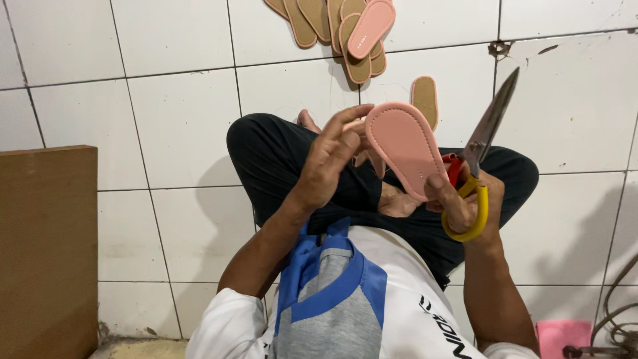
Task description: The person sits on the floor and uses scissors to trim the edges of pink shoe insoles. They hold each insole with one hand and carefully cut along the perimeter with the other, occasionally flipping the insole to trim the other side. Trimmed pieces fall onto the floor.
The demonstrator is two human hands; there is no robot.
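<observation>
Left fingers: the left hand (330,159) is raised in front of the lap with fingers (349,118) stretched and loosely curved, the tips touching the far left edge of the pink sole (403,147); steadying it, not clenched round it.
Pink sole: an oval, flat shoe sole held up between both hands above the crossed legs, its pink face with a stitched border turned to the camera, the narrow end nearer the person.
Handling of the sole: it looks light, thin and somewhat flexible, likely a foam or rubbery sheet with a matt, non-slippery face; I judge that the edges are the place to pinch it, since the middle would bend.
Right fingers: the right hand (465,203) does two jobs. The thumb (440,188) presses on the near right end of the sole, while the other fingers are closed through the yellow handle of the scissors (480,149).
Scissors: large, with one yellow and one red handle loop, the long metal blades pointing up and far, just right of the sole.
Floor: white glazed tiles with dark grout, chipped at one joint on the far right.
Far: a heap of tan and pink soles (342,26), and a single tan sole (425,98) nearer the knees.
Left edge: a brown board (46,246).
Near right corner: a pink scrap (563,336) beside some cables (615,319).
</observation>
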